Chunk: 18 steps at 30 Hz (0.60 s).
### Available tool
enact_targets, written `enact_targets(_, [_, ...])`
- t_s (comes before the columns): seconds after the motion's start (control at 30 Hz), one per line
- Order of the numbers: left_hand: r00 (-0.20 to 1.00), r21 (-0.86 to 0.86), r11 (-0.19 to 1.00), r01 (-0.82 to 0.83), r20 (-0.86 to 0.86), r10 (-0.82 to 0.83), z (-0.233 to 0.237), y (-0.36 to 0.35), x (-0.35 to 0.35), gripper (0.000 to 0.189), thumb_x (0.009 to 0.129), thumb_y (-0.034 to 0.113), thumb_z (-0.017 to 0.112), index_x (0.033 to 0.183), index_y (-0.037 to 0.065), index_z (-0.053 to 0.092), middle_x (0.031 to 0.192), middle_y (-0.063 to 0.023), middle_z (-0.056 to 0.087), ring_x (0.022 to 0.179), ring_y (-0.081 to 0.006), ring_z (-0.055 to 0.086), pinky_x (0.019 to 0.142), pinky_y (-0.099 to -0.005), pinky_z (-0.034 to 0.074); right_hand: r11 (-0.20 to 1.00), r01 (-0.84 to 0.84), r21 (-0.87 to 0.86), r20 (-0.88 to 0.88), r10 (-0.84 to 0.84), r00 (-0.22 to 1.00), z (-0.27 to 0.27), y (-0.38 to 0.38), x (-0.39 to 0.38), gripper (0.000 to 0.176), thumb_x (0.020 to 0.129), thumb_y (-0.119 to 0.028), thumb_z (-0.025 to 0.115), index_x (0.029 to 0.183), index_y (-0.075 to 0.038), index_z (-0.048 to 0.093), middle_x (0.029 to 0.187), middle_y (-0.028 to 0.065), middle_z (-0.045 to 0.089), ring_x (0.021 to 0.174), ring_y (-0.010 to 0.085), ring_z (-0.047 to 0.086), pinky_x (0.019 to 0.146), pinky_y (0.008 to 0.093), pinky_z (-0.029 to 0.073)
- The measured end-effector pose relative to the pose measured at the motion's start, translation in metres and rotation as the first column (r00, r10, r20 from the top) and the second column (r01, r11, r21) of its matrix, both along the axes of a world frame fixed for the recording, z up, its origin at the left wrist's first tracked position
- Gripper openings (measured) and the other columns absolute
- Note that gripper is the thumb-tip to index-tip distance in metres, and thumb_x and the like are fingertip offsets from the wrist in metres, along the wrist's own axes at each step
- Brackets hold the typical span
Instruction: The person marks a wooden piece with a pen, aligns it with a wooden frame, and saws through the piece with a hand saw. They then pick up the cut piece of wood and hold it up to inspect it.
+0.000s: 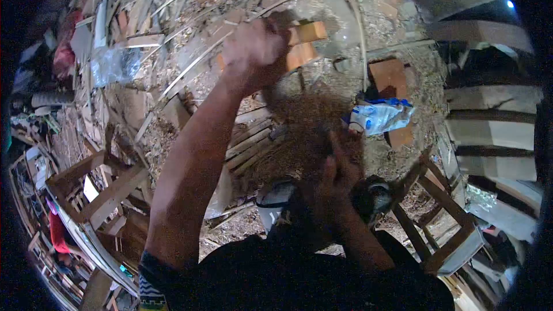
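Note:
My left hand (253, 49) is raised at upper centre, its fingers curled into a blurred fist. A dark smear beside its knuckles hides whatever it grips. Just right of the fist lie orange bricks (308, 33). Lower and to the right is my right hand (341, 164), smeared by motion, so its grip cannot be made out. Between both hands spreads a brown blur (311, 109) whose shape is unclear. A white and blue plastic bag (381, 116) lies to the right of my right hand.
Wood strips (250, 147) and chips cover the ground. A wooden frame (101, 187) stands at left, another (440, 213) at right. Reddish boards (389, 78) lie behind the bag. Clear plastic (115, 66) is at upper left, pale slats (489, 132) at far right.

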<state>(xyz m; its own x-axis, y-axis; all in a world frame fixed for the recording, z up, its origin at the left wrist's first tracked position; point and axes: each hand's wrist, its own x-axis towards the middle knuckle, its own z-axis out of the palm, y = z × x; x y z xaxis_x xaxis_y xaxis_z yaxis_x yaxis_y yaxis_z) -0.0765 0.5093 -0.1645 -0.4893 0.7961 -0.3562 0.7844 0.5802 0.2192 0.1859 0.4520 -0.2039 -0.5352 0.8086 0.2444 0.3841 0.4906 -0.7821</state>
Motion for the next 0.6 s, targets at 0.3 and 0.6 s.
enact_targets(0.3, [0.917,-0.115,0.942,0.314,-0.221,-0.332,-0.038,-0.009,-0.014,0.048,0.089,0.051,0.056,0.115,0.012,0.064,0.107,-0.0238,0.063,0.099,-0.0404,0.065,0.082,-0.0522,0.053,0.904,-0.027,-0.427,-0.131,-0.033,0.991,0.010,0.023,-0.041,0.043,0.101,-0.020,0.041,0.132,0.007,0.054,0.126,0.0242,0.062,0.117,0.0290,0.060,0.101,0.0380,0.044])
enact_targets(0.6, [0.999,0.022,0.999,-0.042,-0.025,0.042,-0.011,0.001,-0.004,0.026,0.092,0.033,0.057,0.108,0.015,0.067,0.102,-0.0160,0.062,0.097,-0.0369,0.064,0.078,-0.0514,0.055,0.921,0.034,-0.388,-0.106,-0.082,0.991,-0.005,0.019,-0.040,0.039,0.096,-0.011,0.050,0.133,-0.003,0.058,0.115,0.0231,0.067,0.098,0.0214,0.067,0.085,0.0345,0.051])
